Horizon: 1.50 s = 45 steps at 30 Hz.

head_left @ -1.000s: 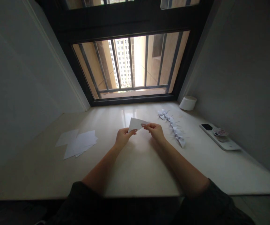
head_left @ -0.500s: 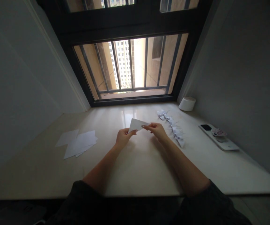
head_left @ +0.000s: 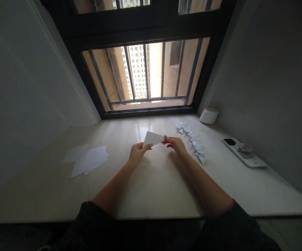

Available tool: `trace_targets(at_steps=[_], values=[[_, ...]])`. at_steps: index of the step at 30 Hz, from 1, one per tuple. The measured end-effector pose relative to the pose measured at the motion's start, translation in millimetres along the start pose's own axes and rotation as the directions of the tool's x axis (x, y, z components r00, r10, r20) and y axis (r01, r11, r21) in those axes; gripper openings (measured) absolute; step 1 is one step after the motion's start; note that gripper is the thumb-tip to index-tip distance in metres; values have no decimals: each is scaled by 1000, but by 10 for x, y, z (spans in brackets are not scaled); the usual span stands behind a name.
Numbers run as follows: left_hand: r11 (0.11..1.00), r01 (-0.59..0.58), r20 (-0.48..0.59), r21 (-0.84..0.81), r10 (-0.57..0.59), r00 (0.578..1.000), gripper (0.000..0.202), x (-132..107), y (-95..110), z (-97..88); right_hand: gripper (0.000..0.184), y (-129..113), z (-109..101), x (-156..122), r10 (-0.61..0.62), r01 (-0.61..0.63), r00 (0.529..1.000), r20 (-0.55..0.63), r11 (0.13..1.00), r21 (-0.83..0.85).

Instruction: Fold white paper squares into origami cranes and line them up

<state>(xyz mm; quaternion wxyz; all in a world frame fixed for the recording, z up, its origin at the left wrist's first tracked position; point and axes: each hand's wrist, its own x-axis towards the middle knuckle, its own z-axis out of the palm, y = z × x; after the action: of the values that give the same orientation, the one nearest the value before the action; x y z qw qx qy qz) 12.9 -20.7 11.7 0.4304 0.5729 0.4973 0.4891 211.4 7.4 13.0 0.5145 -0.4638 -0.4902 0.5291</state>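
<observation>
Item under handling: a folded paper triangle [head_left: 152,138], white, held clear of the desk [head_left: 153,181] at its middle, in front of the window [head_left: 145,73].

Left hand [head_left: 137,152]: grip closed on the triangle's lower left corner, thumb against fingertips. Right hand [head_left: 176,144]: grip pinched on the right-hand tip.

Handling assessment: the sheet appears very light and thin, limp except along its creases, and easily crumpled or torn. It is best held at corners and folded edges with light fingertip pressure, as it is now.

Surroundings: loose white sheets [head_left: 88,159] lie on the desk well to the left. A row of folded paper figures [head_left: 192,142] lies just right of the right hand. Beyond are a white round container [head_left: 208,115] and a flat white device [head_left: 243,155].

Markings: no brand, label or writing is legible on anything.
</observation>
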Motion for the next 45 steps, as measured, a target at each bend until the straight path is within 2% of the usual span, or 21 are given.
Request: trace_targets(at_steps=[5, 11, 14, 18, 22, 25, 27, 29, 33, 35, 39, 42, 45], values=[[1000, 27, -13, 11, -27, 1000, 36, -13, 55, 3, 40, 12, 46, -24, -43, 43, 999, -31, 999, 1], [999, 53, 9, 11, -53, 999, 37, -17, 32, 10, 43, 36, 147, -82, -41, 46, 986, -161, 999, 27], [999, 51, 8, 11, -51, 999, 36, -12, 23, 2, 48, 50, 165, -85, -42, 57, 982, -186, 996, 72], [999, 45, -15, 4, -45, 999, 37, 4, 19, -21, 51, 29, 142, -69, -25, 45, 987, -162, 991, 124], [998, 1, 12, 69, -2, 1000, 38, 5, 0, -38, 48, 4, 115, -64, -91, 92, 989, -116, 996, 9], [989, -43, 29, 142, 40, 999, 38, -10, 6, -44, 41, 4, 71, -66, -46, 48, 999, 22, 993, -107], [984, -41, 3, 172, 41, 999, 39, -19, 29, -49, 35, 3, 32, -70, 19, 0, 993, 115, 987, -163], [986, -6, -46, 168, 14, 999, 40, -23, 57, -52, 34, -3, 9, -78, 38, -5, 987, 159, 980, -200], [1000, 23, -125, 18, -21, 992, 42, -22, 77, -40, 34, 3, 78, -113, -34, 47, 993, 114, 992, -117], [998, 17, -141, -64, -26, 990, 43, -18, 65, -26, 35, 27, 150, -129, -31, 36, 996, 80, 997, -61], [984, 76, -171, -164, -104, 980, 43, -14, 38, 7, 36, 92, 257, -140, -3, 2, 1000, 15, 999, 38], [982, 71, -139, -174, -95, 986, 40, -30, 39, 34, 35, 116, 298, -146, 6, -3, 1000, -30, 997, 82], [996, 10, -77, -88, -17, 997, 34, -56, 35, 62, 34, 108, 341, -175, 7, -7, 1000, -1, 997, 78]])
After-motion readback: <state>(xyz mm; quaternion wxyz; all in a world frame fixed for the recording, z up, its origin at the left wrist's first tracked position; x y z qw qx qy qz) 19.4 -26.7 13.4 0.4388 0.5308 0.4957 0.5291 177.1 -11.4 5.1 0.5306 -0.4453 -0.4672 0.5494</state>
